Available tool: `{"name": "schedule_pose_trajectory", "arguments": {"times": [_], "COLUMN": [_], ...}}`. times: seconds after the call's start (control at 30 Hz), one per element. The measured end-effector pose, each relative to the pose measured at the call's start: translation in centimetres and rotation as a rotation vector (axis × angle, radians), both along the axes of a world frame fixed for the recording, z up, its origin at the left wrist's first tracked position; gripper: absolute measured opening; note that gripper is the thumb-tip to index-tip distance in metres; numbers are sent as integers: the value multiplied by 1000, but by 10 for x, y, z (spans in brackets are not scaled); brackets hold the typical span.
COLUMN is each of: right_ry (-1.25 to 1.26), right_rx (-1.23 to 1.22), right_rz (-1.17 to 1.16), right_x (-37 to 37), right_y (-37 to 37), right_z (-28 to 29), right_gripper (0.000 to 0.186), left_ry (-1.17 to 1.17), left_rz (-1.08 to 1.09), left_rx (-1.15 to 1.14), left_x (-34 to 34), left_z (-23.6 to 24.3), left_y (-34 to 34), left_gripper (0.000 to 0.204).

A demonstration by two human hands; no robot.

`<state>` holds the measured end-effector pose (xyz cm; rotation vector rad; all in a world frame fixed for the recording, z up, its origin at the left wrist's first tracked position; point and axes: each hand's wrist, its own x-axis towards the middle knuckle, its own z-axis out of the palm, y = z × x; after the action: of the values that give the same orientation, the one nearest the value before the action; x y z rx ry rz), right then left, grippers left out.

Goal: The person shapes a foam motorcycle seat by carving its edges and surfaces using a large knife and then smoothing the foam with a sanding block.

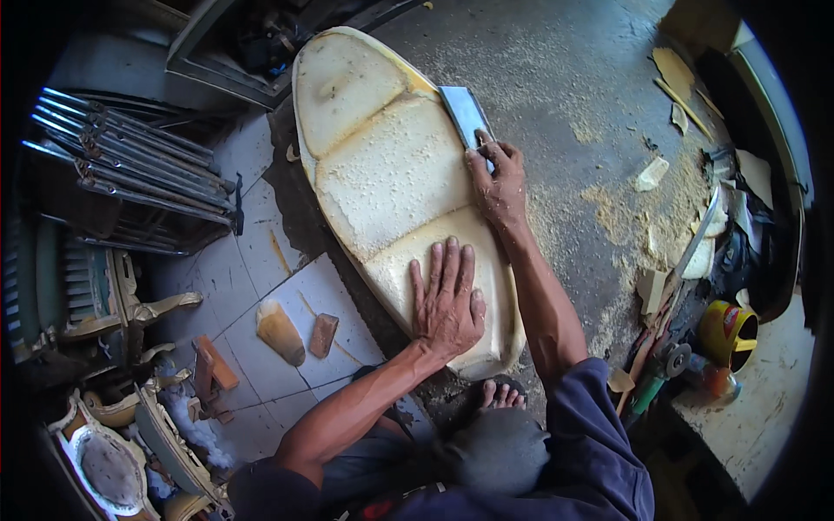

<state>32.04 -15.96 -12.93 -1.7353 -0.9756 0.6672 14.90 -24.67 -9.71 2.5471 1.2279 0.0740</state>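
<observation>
My left hand [447,300] lies flat, fingers spread, pressing on the near end of the long cream foam cushion [391,182] that lies on the floor. My right hand [497,178] grips a broad metal blade [466,113], set against the cushion's right edge, with foam crumbs [643,217] scattered on the concrete beside it.

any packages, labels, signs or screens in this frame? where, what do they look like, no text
No signs or screens show.
Yellow can: at the right edge, beside the concrete ledge; round, lying on its side, with a red label patch.
Nothing else packaged shows around the foam seat pad, which the left hand presses flat while the right hand holds a flat metal blade.
</observation>
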Motion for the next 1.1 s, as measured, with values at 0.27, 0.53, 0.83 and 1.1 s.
{"name": "schedule_pose_trajectory", "arguments": {"times": [0.27, 0.53, 0.83, 1.1], "right_ry": [-20, 104, -15, 23], "right_rx": [-13, 8, 17, 51], "right_rz": [89, 65, -13, 128], "right_x": [-46, -38, 8, -56], "right_y": [-140, -109, -6, -171], "right_z": [1, -4, -17, -5], "right_gripper": [50, 48, 49, 50], "left_ry": [10, 43, -8, 76], "left_rz": [18, 48, 16, -7], "left_rx": [29, 40, 73, 50], "left_x": [-11, -6, 2, -24], "left_z": [-4, -3, -6, -1], "left_y": [5, 6, 7, 15], "left_gripper": [73, 72, 73, 71]}}
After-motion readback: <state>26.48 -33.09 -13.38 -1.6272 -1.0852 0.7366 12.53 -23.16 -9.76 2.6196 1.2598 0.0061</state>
